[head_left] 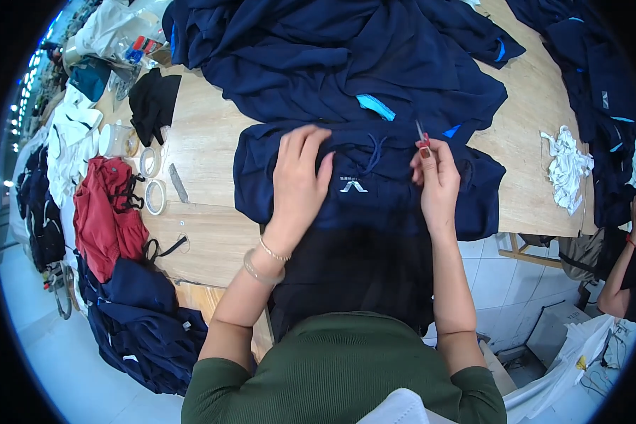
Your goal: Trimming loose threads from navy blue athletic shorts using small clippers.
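A navy garment [374, 205] with a drawstring and a small white logo lies across the wooden table's [205, 148] front edge and hangs down toward me. My left hand [298, 177] lies flat on it with fingers spread, left of the logo. My right hand [434, 173] pinches a small metal thread snip [421, 134] with red on it, just above the garment's right part. Two bracelets circle my left wrist.
A heap of navy clothes [346, 56] with light blue trim fills the table behind. Tape rolls [154, 194], a black cloth [152, 102] and a red garment [106, 212] lie at the left. White rags [565, 166] sit at the right, where another person's arm [625, 272] shows.
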Demonstrator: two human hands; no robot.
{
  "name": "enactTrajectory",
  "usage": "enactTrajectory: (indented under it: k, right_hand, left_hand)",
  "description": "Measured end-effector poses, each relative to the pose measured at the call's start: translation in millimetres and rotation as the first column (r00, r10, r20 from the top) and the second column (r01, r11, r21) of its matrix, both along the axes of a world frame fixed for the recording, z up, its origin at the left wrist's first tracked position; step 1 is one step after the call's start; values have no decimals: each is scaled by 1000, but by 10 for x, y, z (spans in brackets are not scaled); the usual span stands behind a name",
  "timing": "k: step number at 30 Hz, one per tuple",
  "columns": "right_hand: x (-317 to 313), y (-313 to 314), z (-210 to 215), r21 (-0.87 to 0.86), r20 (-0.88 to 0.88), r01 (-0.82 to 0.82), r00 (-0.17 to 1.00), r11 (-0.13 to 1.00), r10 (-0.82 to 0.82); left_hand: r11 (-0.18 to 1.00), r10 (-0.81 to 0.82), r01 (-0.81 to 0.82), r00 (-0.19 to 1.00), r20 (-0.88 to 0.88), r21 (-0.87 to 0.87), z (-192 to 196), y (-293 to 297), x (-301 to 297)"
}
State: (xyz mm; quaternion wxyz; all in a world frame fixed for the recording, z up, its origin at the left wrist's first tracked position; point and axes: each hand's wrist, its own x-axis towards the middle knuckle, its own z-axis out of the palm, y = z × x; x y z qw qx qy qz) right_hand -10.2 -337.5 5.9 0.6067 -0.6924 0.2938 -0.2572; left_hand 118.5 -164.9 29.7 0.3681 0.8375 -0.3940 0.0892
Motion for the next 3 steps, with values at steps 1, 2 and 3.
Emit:
enactTrajectory:
  k: [1, 2, 3]
  right_hand:
    - [34, 29, 21, -1, 0, -5, 1000, 1000, 5]
    - [70, 57, 45, -61, -33, -2, 999, 998, 0]
    - [106, 82, 71, -122, -64, 4, 998, 993, -11]
  left_hand:
    - [999, -53, 53, 998, 15, 6, -4, -33, 69]
    - [994, -106, 105, 994, 29, 12, -3, -66, 134]
    - [994, -105, 105, 994, 30, 11, -3, -62, 135]
